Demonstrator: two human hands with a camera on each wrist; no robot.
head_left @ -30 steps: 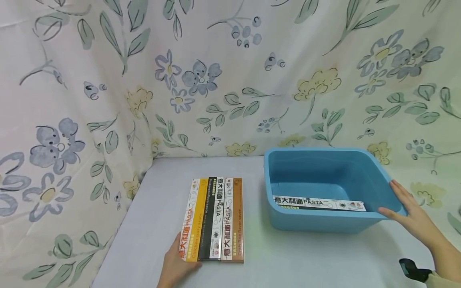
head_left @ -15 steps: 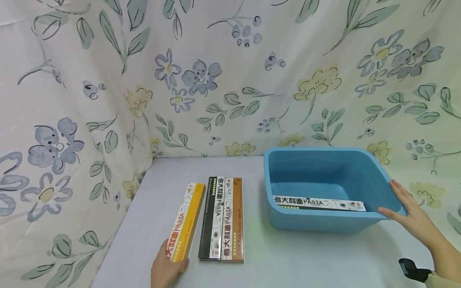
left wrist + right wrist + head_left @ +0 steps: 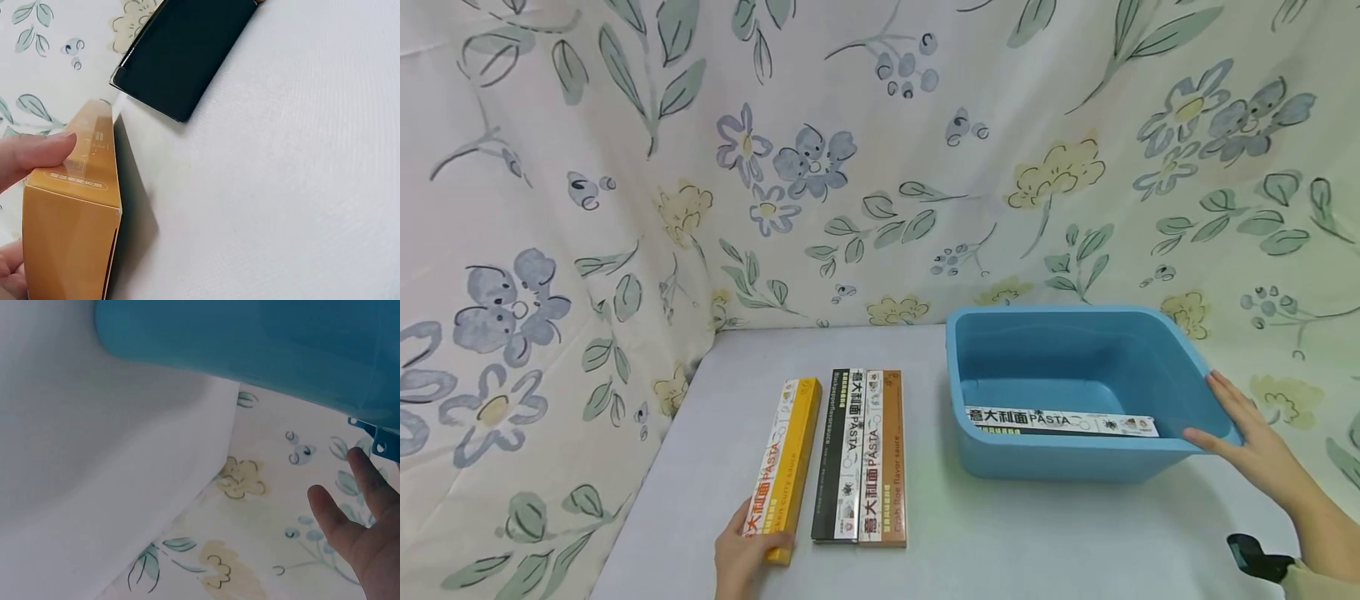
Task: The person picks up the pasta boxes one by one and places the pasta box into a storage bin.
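Note:
My left hand (image 3: 741, 552) grips the near end of a yellow and white pasta box (image 3: 795, 458) labelled Chicken curry sauce. In the left wrist view its thumb presses on the yellow side, with fingers behind the box (image 3: 72, 240). The box is tilted, its far end angled right. A black and white pasta box (image 3: 826, 458) and a brown and white one (image 3: 891, 467) lie side by side to its right. My right hand (image 3: 1255, 442) rests on the right corner rim of a blue plastic bin (image 3: 1037, 460), fingers fairly straight. Inside the bin is another pasta box (image 3: 1075, 422).
The white table (image 3: 1000, 542) ends at a floral curtain (image 3: 880, 167) behind and to the left. In the left wrist view the black box's end (image 3: 181, 62) stands apart from the yellow box. A dark strap piece (image 3: 1258, 560) shows near the right wrist.
The left hand has drawn the yellow pasta box leftward, away from the black one, leaving a gap, and has tilted it. The right hand and bin have stayed in place.

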